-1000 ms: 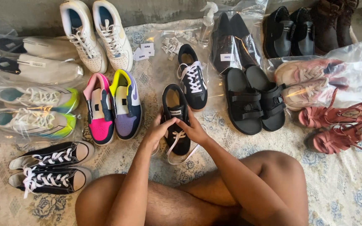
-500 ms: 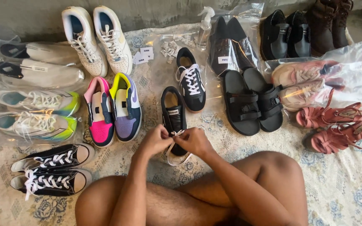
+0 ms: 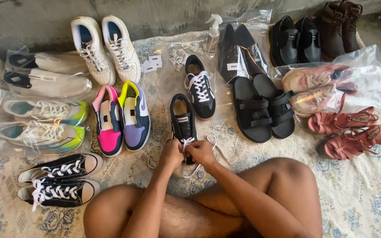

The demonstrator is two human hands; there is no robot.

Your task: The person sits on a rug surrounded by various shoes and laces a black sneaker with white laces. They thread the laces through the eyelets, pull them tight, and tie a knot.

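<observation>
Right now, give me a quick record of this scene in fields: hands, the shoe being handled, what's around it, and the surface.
left hand: left hand pinches a white lace over the shoe
right hand: right hand pinches the same lace, touching the left
shoe in hand: black sneaker, toe toward the person, loose lace ends trailing beside it
its mate: matching black sneaker lies farther off, laced
left of it: pink and purple sneakers
right of it: black sandals
surface: floral mat
</observation>
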